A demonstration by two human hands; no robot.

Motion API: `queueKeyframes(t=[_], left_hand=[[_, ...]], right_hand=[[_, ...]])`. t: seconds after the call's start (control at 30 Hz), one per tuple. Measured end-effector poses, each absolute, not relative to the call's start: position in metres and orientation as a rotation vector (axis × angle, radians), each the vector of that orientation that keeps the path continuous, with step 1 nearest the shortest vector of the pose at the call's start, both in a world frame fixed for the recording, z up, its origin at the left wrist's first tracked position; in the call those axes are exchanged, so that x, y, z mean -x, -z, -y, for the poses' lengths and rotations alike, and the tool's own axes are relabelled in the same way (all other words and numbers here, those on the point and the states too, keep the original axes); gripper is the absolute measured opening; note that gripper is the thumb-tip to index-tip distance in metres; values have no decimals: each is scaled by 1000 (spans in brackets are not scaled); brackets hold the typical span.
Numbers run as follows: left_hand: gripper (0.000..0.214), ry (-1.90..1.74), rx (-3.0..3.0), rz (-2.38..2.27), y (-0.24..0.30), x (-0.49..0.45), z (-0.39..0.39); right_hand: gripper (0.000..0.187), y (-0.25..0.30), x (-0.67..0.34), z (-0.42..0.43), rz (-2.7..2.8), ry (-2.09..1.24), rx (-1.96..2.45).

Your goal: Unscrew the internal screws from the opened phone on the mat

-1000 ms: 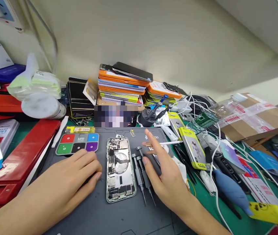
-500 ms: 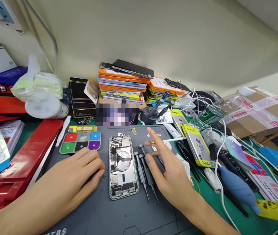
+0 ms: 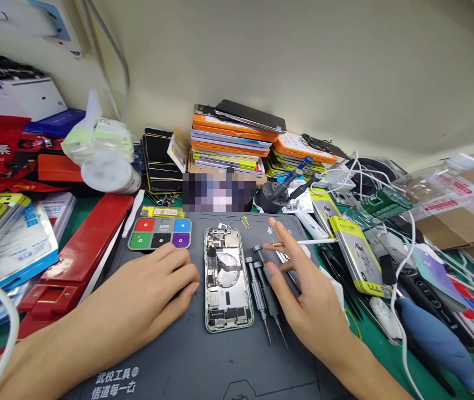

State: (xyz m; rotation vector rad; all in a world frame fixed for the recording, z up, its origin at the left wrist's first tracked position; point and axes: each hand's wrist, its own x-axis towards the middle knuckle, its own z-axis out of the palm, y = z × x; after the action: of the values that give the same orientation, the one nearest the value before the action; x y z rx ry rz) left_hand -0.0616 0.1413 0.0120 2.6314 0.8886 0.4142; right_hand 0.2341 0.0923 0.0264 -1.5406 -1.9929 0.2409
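An opened phone (image 3: 226, 278) lies back-down on a dark grey work mat (image 3: 203, 355), its inner parts showing. My left hand (image 3: 145, 300) rests flat on the mat just left of the phone, fingers loosely together and holding nothing. My right hand (image 3: 303, 294) lies to the right of the phone with its fingers stretched out, empty. Two dark screwdrivers (image 3: 264, 294) lie between the phone and my right hand, the thumb touching their handles. A thin gold-tipped white tool (image 3: 299, 243) lies beyond my fingertips.
A coloured parts tray (image 3: 159, 233) sits at the mat's far left. Stacked orange and yellow boxes (image 3: 232, 141) with a phone on top stand at the back. Red cases (image 3: 74, 261) lie left. Cables, yellow packets (image 3: 355, 253), a blue blower (image 3: 437, 339) and a cardboard box (image 3: 457, 205) crowd the right.
The view has shifted, so everything sits further right in frame. Both hands keep nearly the same pose beside the phone.
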Motion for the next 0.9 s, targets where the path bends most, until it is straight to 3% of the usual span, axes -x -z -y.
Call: queueKeyframes(t=[0.43,0.9], left_hand=[[14,-562,-2584,-903,-18,64,-138],[19,-473,-2572,-879,-18,66,-139]], right_hand=[[67,-27,-235,-93,2006,-248,1569],[70,-29,-234,-93,2019,-257,1559]])
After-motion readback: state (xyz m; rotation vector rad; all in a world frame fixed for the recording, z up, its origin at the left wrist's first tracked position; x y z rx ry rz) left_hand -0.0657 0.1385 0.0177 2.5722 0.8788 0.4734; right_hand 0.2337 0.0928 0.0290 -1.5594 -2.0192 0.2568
